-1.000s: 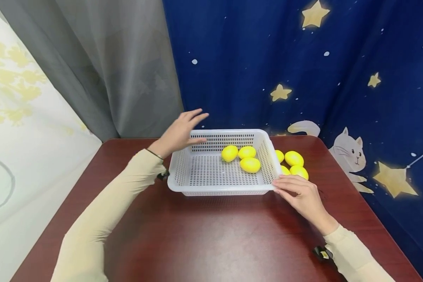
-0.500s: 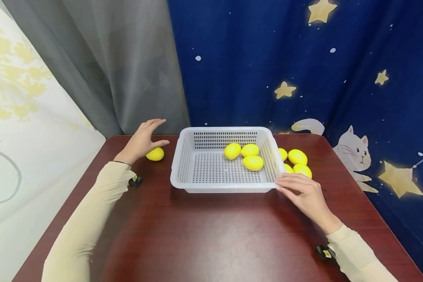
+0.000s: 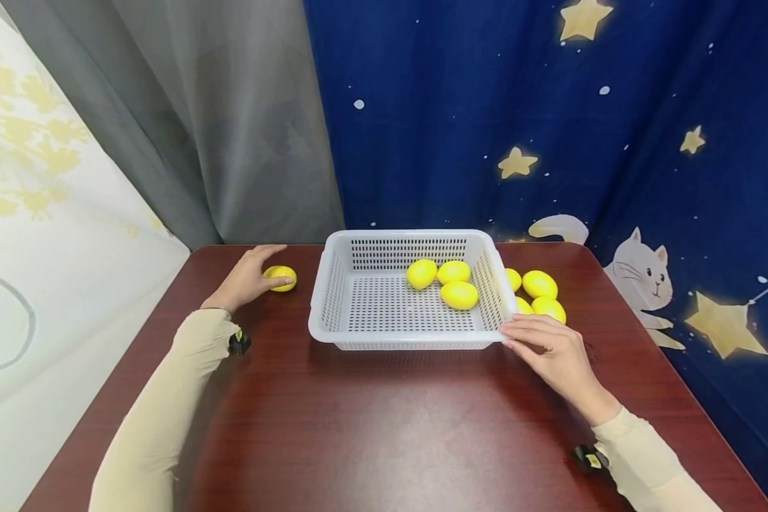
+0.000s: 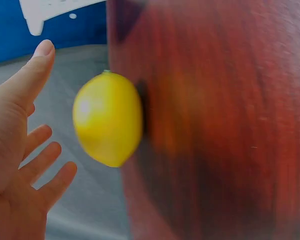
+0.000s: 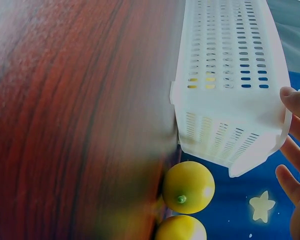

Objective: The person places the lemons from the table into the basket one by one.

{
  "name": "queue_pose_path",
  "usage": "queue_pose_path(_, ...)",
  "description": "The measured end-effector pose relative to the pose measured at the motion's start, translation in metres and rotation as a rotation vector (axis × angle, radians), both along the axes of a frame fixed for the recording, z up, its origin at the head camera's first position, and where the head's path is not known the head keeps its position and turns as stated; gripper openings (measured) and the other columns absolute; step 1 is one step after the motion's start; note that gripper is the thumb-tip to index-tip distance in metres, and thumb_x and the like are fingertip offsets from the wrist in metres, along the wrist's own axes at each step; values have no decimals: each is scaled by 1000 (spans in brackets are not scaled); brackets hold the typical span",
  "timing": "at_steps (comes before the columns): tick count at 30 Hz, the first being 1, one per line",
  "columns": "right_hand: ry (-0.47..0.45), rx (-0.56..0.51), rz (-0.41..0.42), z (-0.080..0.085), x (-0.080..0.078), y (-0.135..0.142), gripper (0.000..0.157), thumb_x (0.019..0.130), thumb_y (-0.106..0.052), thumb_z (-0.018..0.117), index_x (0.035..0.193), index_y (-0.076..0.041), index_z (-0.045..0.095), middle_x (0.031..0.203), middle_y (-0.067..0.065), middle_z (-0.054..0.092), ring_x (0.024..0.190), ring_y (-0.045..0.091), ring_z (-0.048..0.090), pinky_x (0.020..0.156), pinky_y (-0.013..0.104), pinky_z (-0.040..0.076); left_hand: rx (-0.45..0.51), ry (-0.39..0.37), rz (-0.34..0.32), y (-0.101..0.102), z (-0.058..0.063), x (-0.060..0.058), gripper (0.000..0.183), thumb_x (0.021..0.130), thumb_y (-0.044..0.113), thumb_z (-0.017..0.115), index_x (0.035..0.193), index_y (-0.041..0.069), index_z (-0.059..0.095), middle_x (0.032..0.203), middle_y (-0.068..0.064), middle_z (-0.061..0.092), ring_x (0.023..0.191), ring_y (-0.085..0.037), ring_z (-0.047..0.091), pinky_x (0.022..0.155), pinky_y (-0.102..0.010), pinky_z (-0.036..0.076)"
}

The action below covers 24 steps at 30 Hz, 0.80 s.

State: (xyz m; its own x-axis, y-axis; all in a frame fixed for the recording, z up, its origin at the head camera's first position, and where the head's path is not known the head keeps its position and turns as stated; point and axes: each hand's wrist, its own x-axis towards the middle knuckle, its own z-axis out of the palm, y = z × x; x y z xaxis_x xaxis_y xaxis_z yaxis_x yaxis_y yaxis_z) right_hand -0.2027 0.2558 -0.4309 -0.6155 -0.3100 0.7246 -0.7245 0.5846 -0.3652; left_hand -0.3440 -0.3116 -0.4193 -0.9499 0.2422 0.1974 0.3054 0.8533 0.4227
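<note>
On the table's left, my left hand [image 3: 242,279] is spread around a lone lemon [image 3: 280,278], thumb in front and fingers behind. The left wrist view has the lemon [image 4: 108,120] resting on the table, with a gap to the thumb and fingers. My right hand [image 3: 553,355] pinches the near right rim corner of a white plastic basket [image 3: 409,338]. In the right wrist view the thumb [image 5: 296,102] lies against the rim and the fingers reach past it. Inside the basket, towards its right side, lie three lemons [image 3: 459,296].
Several more lemons [image 3: 540,285] sit on the table right of the basket, partly hidden by it and my right hand. The reddish-brown table [image 3: 384,427] runs back to a grey curtain [image 3: 256,142] and a blue starry curtain [image 3: 435,128].
My left hand has moved left from over the basket and come down around the lone lemon, which it had hidden at first. The right hand stays on the basket corner.
</note>
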Motion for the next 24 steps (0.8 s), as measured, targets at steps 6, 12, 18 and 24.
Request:
queue_pose_path(6, -5, 2, -5, 1, 1, 0, 47, 60, -2, 91, 104, -15, 79, 99, 2, 79, 103, 16, 69, 102, 4, 42, 8, -39, 17, -5, -17, 0, 80, 82, 36, 80, 148, 9, 43, 150, -20, 45, 133, -42, 40, 115, -61, 34)
queue_pose_path(12, -33, 13, -16, 1, 2, 0, 46, 61, -3, 91, 104, -14, 79, 100, 3, 79, 104, 15, 69, 102, 4, 42, 7, -76, 23, -7, -28, 1, 82, 83, 39, 79, 149, 10, 41, 150, -20, 44, 131, -41, 41, 113, -61, 35)
queue_pose_path(18, -52, 15, -19, 2, 3, 1, 45, 62, -4, 91, 104, -14, 79, 100, 3, 79, 105, 15, 69, 102, 4, 42, 1, -87, 22, -10, -34, 1, 78, 85, 34, 78, 149, 9, 41, 147, -21, 46, 130, -41, 42, 114, -60, 34)
queue_pose_path(24, -28, 8, -6, 0, 1, 1, 45, 61, -3, 91, 103, -14, 80, 99, 3, 79, 104, 15, 69, 102, 4, 42, -2, -69, 33, -11, -37, 0, 72, 86, 29, 77, 147, 9, 43, 145, -21, 49, 127, -41, 43, 113, -59, 35)
